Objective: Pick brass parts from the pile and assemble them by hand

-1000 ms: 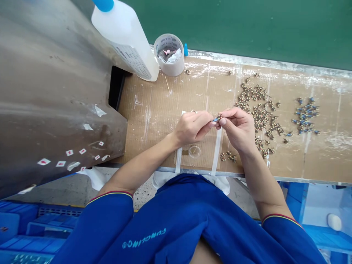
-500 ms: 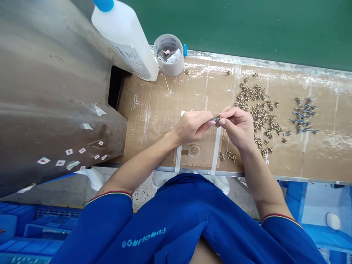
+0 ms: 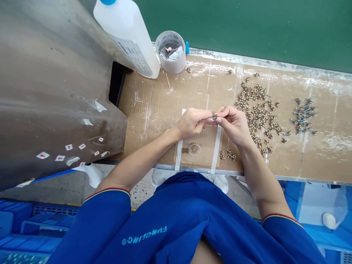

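over cardboard [image 3: 148, 121], left hand [image 3: 191, 123], right hand [image 3: 233, 126], both pinching a tiny metal part [image 3: 214, 116]

A blue-capped white bottle [image 3: 126, 36] sits beside a tape roll [image 3: 170, 62].

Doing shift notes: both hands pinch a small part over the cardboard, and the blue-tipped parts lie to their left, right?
Not quite: the head view shows the blue-tipped parts to the right of the left hand and right hand; both pinch the small part over the cardboard.

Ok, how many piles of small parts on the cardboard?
3: a large brass-coloured pile beside the right hand, a blue-tipped pile further right, a small pile near the front edge. Strays lie apart.
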{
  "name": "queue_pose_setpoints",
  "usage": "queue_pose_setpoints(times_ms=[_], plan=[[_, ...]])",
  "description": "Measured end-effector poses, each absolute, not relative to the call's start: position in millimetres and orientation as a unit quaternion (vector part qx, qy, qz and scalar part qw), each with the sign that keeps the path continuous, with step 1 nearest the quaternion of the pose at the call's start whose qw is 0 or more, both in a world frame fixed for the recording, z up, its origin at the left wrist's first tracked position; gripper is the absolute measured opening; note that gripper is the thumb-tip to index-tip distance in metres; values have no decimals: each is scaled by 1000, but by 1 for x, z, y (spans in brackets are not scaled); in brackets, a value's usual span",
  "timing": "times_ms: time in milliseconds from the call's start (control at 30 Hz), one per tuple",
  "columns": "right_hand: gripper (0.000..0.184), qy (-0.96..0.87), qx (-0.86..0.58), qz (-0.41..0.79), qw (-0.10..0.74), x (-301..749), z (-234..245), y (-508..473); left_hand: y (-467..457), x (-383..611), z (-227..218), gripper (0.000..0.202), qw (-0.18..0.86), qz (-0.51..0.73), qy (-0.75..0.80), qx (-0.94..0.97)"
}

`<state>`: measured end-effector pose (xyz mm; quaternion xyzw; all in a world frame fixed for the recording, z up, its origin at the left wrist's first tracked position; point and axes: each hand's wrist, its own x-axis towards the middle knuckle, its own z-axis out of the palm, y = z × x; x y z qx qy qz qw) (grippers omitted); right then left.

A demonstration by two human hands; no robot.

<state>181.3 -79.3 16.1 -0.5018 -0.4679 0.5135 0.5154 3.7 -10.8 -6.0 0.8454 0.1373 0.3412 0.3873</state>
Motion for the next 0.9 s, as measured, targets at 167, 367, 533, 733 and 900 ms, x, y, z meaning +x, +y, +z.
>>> queue_pose_setpoints(times_ms=[167,367,533,733,900], plan=[[52,-471,-500,527,501,184,14,-78,-11,5,-10,40,370,296,160,866],[52,-478,-501,530,490,186,11,-79,-12,6,-15,27,369,314,153,862],[54,-477,-503,529,490,185,9,-79,-13,6,-12,29,377,286,182,862],[53,-472,-497,533,496,184,6,-80,-13,6,-10,36,367,288,186,865],[49,-480,-484,536,498,187,9,-79,-14,7,-6,38,364,290,180,867]])
